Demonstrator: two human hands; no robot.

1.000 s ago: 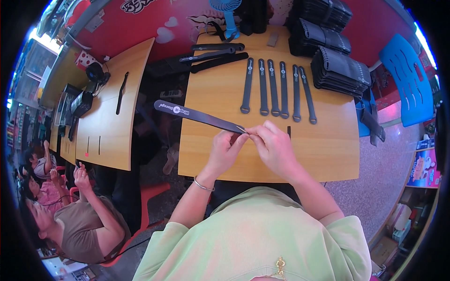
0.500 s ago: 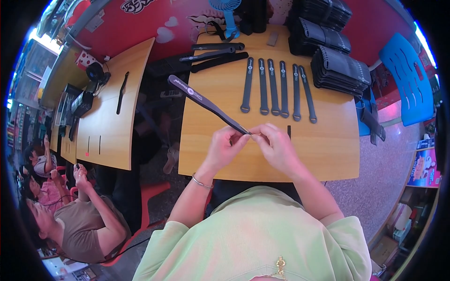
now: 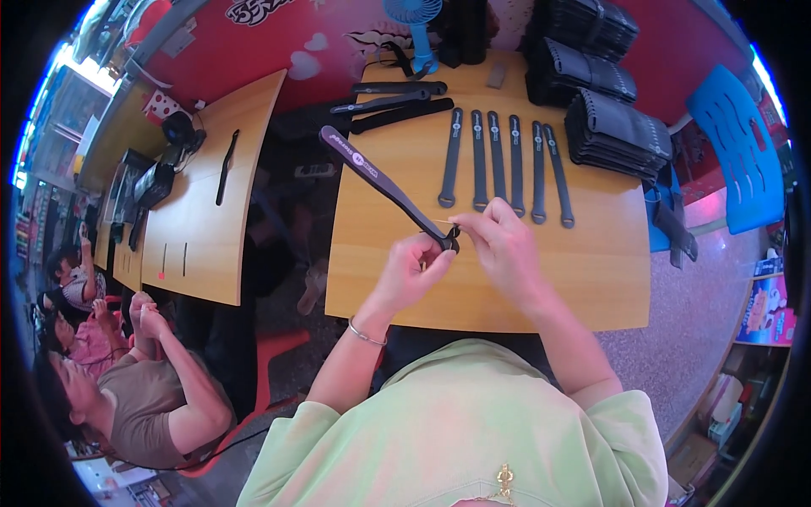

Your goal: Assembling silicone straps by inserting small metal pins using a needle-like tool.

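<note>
The person's left hand (image 3: 414, 269) pinched the near end of a long black strap (image 3: 380, 182), fingers pressed together around it; the strap stuck up and away to the far left, above the wooden worktop (image 3: 473, 279); the right hand (image 3: 498, 245) sat just beside the left one, its fingertips pinched on something thin and pale at that same strap end; I could not tell what that tiny thing was. Five more black straps (image 3: 507, 160) lay flat in a row on the worktop, just beyond the hands; a few other dark straps (image 3: 393, 106) lay sideways at the far left corner; stacks of black pieces (image 3: 617, 127) were piled at the far right; a small blue fan (image 3: 416, 25) stood at the far edge. A second worktop (image 3: 211, 211) stood to the left; people sat near the lower left; a blue chair (image 3: 739, 152) stood off to the right.
</note>
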